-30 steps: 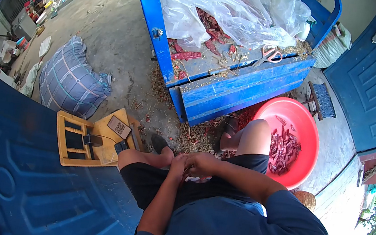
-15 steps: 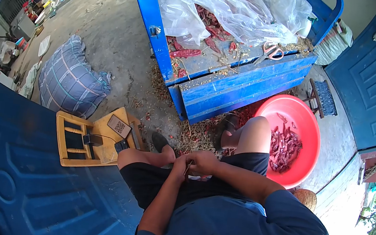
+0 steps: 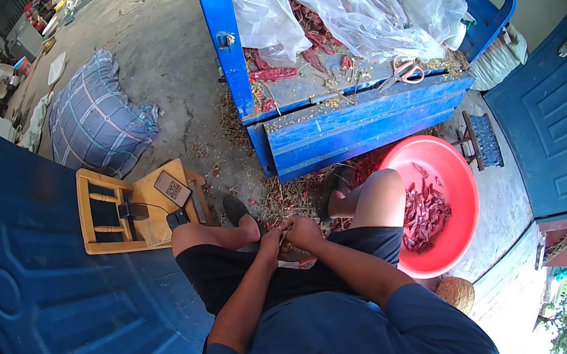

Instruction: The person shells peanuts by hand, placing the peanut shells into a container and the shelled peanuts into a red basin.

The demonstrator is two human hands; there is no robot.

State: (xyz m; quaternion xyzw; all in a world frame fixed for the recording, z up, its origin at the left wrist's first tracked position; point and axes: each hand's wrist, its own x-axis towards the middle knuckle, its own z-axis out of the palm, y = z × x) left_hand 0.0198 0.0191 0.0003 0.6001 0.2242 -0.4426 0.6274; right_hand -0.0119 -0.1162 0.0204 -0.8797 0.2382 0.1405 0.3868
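Observation:
My left hand (image 3: 270, 242) and my right hand (image 3: 302, 232) meet over my lap, fingers closed. Something thin and pale shows between them, too small to name. Just below my right hand, a small red piece (image 3: 306, 261) shows against the dark shorts. Beyond my right knee, a red basin (image 3: 465, 202) holds a pile of dried red chilies (image 3: 425, 219). More red chilies (image 3: 274, 74) lie on the blue cart (image 3: 363, 127), partly under clear plastic sheeting (image 3: 350, 12). Scissors (image 3: 405, 71) with pinkish handles rest at the cart's edge.
On the left, a wooden chair (image 3: 99, 213) lies with a phone (image 3: 173, 188) on it, beside a stuffed plaid sack (image 3: 99, 118). Stems litter the floor around my feet. A small stool (image 3: 483, 140) stands behind the basin, near a blue door (image 3: 560, 114).
The whole view has shifted slightly. My hands remain together, with the fingers slightly rearranged, and the small red piece below my right hand now shows more clearly.

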